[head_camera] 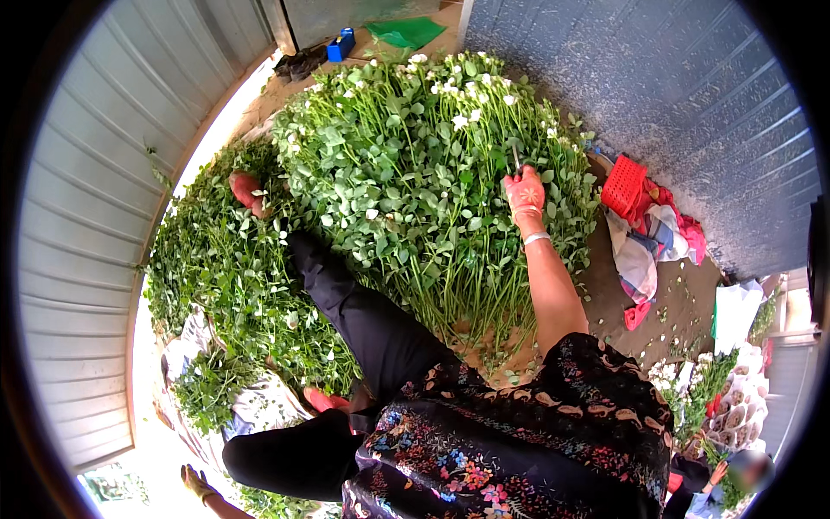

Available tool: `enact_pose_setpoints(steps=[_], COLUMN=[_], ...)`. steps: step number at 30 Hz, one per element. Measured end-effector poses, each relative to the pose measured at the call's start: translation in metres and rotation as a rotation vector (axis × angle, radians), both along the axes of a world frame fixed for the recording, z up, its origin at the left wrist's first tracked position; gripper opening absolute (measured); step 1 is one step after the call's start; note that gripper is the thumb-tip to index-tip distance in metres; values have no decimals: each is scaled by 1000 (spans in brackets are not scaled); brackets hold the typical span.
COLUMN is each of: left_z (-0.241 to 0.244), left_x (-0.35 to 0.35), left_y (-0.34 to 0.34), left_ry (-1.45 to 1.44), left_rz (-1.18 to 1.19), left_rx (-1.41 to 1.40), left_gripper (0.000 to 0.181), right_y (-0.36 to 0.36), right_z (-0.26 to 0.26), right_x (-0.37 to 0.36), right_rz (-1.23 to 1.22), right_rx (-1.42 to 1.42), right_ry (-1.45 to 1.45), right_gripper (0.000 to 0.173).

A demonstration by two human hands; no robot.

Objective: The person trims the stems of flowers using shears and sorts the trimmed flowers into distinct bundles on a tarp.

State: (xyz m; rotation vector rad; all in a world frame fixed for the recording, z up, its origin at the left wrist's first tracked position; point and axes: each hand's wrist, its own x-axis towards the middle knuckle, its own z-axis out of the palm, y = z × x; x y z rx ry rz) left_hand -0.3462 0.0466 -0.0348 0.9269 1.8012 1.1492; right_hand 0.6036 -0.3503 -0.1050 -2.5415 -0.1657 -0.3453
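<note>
My right hand (524, 191), in a red patterned glove, is closed around a small hand tool with a metal blade (517, 157). Its exact kind is hard to tell among the leaves. The hand is over a large heap of white roses (415, 168), whose leafy stems lie side by side with the blooms at the far end. At the lower left, my left hand (196, 483), in a yellowish glove, reaches out with its fingers apart and nothing visible in it. Below that hand is bright, washed-out ground. Cut leafy stems (259, 279) lie heaped around my legs.
A red plastic basket (624, 186) and crumpled cloths (639, 243) lie right of the roses. Corrugated metal walls (84, 246) stand on both sides. A blue box (340, 45) and green sheet (405, 32) are at the back. Another person (707, 483) is near wrapped bunches (736, 402).
</note>
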Motion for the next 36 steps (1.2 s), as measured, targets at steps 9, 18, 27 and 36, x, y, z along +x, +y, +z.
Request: enact_pose_setpoints(steps=[9,18,27,36], left_z=[58,110,91,96], left_x=[157,450,660,675], left_y=[43,-54,-194,-175], left_ry=[89,42,-643,-924], left_rz=[-434,-947,-1439,-1196], left_rx=[207,300,-159,-167], left_gripper=[44,37,49,18], right_y=[-15,-11,31,76], right_z=[28,124,150,162], right_x=[-23,-68,-142,-210], right_rz=[169,394,684,993], right_rx=[549,489,742,475], right_ry=[311,-53,-77,-328], right_gripper=[30,31,30,42])
